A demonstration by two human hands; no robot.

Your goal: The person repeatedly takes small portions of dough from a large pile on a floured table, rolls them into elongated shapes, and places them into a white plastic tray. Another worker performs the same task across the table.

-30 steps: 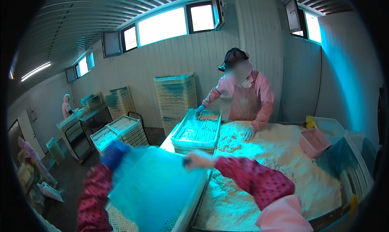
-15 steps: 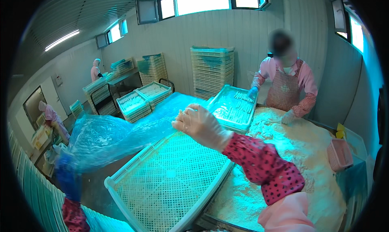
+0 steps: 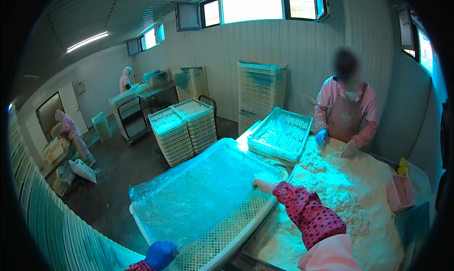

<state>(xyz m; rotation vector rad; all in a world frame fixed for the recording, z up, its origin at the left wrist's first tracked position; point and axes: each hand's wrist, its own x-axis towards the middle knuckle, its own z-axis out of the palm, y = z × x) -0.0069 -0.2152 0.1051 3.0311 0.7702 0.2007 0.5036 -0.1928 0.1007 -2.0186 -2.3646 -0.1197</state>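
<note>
A thin blue plastic sheet (image 3: 198, 188) lies over most of a white perforated tray (image 3: 206, 248); the tray's near strip of mesh shows bare. My left hand (image 3: 161, 255), in a blue glove, is closed on the sheet's near left corner at the tray's near rim. At the tray's right side, my right hand (image 3: 265, 185), in a pale glove, pinches the sheet's right edge. Its red spotted sleeve reaches over a worktable heaped with white powder (image 3: 338, 200). The sheet's far edge hangs a little over the tray's rim.
Beyond the tray stands a crate (image 3: 279, 133) with rows of pale sticks. A co-worker (image 3: 347, 105) works across the powder, near a pink basket (image 3: 400, 194). Stacked crates (image 3: 261, 91) line the back wall; two more stacks (image 3: 182, 126) stand on the floor.
The sheet, which was billowing in the air to the left, has come down over the tray. Both hands have lowered, my left one moving right and nearer. The co-worker's blue-gloved hand has left the crate.
</note>
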